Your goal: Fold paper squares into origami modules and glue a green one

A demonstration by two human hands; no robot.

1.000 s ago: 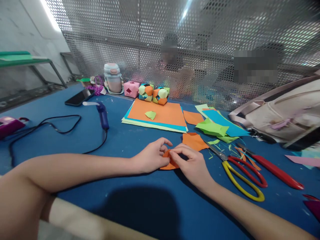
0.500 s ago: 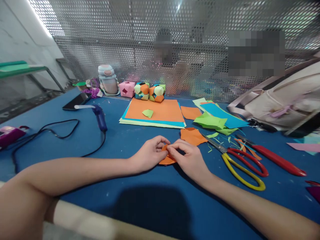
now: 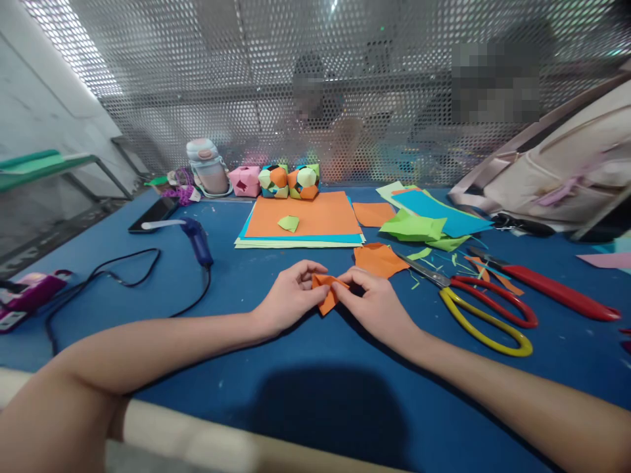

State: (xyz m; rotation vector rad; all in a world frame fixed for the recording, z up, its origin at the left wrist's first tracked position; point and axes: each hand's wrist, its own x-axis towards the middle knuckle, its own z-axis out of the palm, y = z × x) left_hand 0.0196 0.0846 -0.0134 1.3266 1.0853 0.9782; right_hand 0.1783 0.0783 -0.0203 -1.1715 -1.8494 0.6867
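Between both hands is a small piece of folded orange paper (image 3: 326, 301), close above the blue table (image 3: 236, 368). My left hand (image 3: 292, 293) is closed on its left side, thumb in front. On the right side, the thumb and fingers of my right hand (image 3: 377, 302) pinch its edge. Fingers cover parts of the paper. Just beyond my right hand lies a crumpled orange sheet (image 3: 379, 261). Farther back rests a stack of coloured paper (image 3: 303, 213) with a small folded green piece (image 3: 288, 224) on top.
To the right lie scissors (image 3: 486, 322), red-handled pliers (image 3: 562, 292) and green paper scraps (image 3: 414, 226). A corded glue gun (image 3: 198, 242), phone (image 3: 155, 214) and purple power strip (image 3: 32, 299) are left. Behind stand a bottle (image 3: 210, 169) and folded paper cubes (image 3: 273, 182); a bag (image 3: 557, 177) sits right.
The orange paper has been turned and lifted in my fingers, and a pointed corner now hangs toward me. Both hands still hold it. The camera view has shifted slightly.
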